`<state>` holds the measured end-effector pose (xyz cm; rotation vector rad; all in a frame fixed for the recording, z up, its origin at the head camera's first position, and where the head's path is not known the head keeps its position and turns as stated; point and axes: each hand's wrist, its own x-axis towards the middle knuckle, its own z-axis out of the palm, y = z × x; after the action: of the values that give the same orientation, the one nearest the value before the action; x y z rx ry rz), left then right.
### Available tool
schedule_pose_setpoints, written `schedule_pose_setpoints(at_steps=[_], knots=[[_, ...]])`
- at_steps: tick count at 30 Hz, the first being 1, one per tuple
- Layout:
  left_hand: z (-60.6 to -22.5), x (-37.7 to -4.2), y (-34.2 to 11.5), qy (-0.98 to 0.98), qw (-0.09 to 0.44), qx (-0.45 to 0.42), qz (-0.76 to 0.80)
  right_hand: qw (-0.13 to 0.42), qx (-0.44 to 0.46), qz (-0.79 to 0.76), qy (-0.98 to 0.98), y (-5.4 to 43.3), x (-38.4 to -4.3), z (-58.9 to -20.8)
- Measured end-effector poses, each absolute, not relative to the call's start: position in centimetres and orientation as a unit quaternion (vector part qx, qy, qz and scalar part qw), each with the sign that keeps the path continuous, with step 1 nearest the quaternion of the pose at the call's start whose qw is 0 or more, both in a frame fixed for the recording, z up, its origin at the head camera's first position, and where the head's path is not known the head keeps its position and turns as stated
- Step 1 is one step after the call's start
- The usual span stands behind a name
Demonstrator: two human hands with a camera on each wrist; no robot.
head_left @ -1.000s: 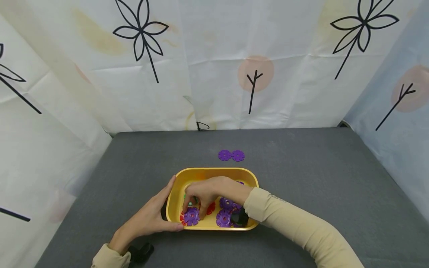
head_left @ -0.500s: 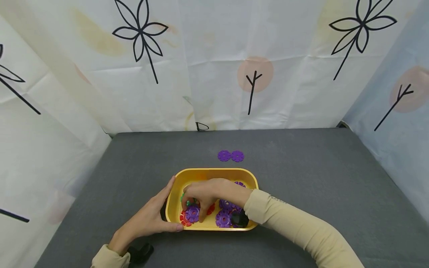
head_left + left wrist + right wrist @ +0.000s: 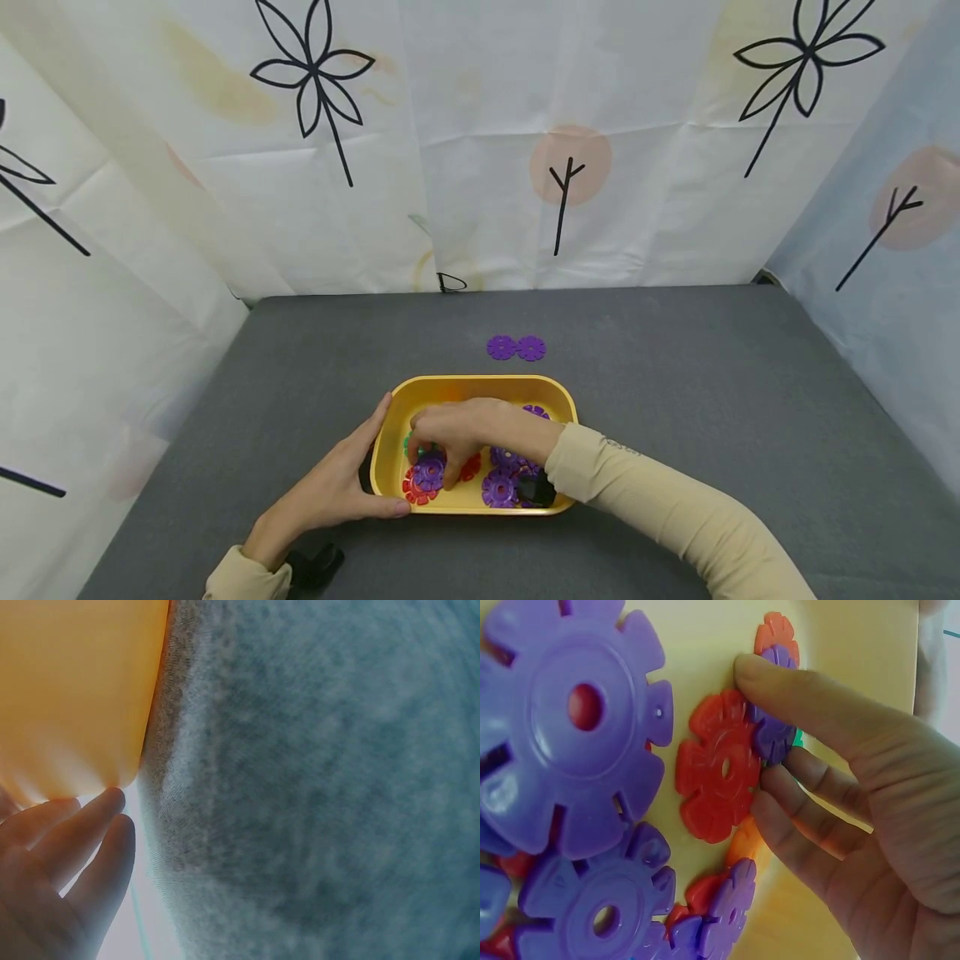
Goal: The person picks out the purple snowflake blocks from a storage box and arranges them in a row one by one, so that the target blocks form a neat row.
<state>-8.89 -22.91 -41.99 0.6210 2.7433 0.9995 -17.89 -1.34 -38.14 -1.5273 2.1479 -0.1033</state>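
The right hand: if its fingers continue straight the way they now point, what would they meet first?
Most likely the purple flower-shaped disc in the yellow tray, just at the fingertips of the right hand. They may already touch it; the depth is unclear.

Glossy plastic is seen in the purple flower discs [image 3: 536, 742] and red flower discs [image 3: 705, 799]; smooth plastic is shown by the yellow tray [image 3: 480, 387]. The worktop [image 3: 675, 375] is covered in matt, rough-textured cloth.

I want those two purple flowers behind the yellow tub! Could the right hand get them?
Probably yes: the right hand is inside the yellow tub, so it must lift over the far rim, but nothing seems to block the purple flowers.
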Motion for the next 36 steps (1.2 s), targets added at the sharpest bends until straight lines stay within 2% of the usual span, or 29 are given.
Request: schedule_pose_setpoints(at_steps=[13, 23, 36], knots=[[-41.7, -8.7, -22.3, 0.929, 0.076, 0.194, 0.306, 0.227, -0.573, -0.014, 0.788, -1.1, -18.0, -38.0], [-41.5, -8.7, -22.0, 0.94, 0.069, 0.164, 0.291, 0.213, -0.55, -0.053, 0.806, -0.2, -19.2, -36.3], [-41.5, -8.4, -22.1, 0.949, 0.056, 0.151, 0.272, 0.144, -0.513, -0.148, 0.833, 4.2, -21.6, -32.9]])
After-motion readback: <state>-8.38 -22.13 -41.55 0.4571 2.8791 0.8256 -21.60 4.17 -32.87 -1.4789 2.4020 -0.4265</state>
